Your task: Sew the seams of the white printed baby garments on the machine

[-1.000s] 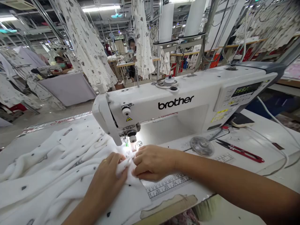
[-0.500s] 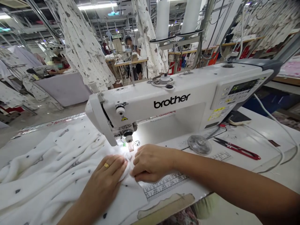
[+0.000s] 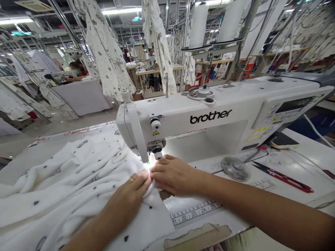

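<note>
White fleecy fabric (image 3: 86,195) with small dark heart-like spots lies bunched across the left of the sewing table, its edge running up to the needle area. My left hand (image 3: 131,193), a gold ring on one finger, presses and pinches the fabric just in front of the presser foot. Against its fingertips, my right hand (image 3: 175,176) has its fingers together on the fabric edge beside the needle. A small brown piece (image 3: 165,196) shows beneath the right palm; its kind is unclear. The white Brother sewing machine (image 3: 209,116) stands over both hands, its lamp lit; fingers hide the stitching point.
Right of my hands lie a clear round dish (image 3: 235,168) and red-handled thread snips (image 3: 285,177). A printed ruler strip (image 3: 196,212) runs along the table front. Thread cones (image 3: 199,26) stand behind the machine, near hanging spotted fabric (image 3: 106,52). Another person (image 3: 77,69) sits far left.
My right hand has moved up to the needle and now meets the left fingertips on the fabric. A brown piece has come into view under it. The camera view has shifted left.
</note>
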The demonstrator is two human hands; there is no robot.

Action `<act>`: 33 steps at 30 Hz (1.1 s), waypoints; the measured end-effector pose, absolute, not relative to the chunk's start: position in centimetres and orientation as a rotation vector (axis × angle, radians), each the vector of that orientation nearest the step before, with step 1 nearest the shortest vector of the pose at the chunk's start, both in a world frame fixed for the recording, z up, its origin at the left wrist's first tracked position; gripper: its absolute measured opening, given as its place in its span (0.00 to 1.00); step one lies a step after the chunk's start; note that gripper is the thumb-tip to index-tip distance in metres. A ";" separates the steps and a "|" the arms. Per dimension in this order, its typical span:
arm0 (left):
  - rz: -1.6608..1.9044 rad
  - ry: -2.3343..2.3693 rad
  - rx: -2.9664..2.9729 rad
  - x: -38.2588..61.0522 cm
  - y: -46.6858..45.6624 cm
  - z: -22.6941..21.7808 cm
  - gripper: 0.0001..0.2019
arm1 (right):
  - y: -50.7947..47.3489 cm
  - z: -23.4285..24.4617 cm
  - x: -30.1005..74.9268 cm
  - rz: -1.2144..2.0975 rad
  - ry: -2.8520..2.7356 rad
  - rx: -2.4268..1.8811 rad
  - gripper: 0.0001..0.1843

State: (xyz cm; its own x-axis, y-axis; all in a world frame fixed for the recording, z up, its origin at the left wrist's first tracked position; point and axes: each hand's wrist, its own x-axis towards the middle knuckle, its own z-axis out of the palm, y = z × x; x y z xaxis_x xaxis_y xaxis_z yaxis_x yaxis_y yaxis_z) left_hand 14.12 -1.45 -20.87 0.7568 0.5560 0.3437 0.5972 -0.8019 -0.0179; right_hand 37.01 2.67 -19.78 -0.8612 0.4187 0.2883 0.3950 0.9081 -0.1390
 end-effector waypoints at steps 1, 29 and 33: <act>-0.482 -0.939 -2.828 14.1 -1.1 -20.9 0.27 | 2.8 -19.9 36.9 0.088 -2.748 -0.633 0.09; -0.351 -0.926 -2.744 14.0 1.6 -20.7 0.23 | 3.4 -20.6 37.5 0.105 -2.662 -0.870 0.18; -0.323 -0.978 -2.690 14.0 1.7 -21.3 0.20 | 3.5 -20.3 37.7 0.099 -2.659 -0.841 0.17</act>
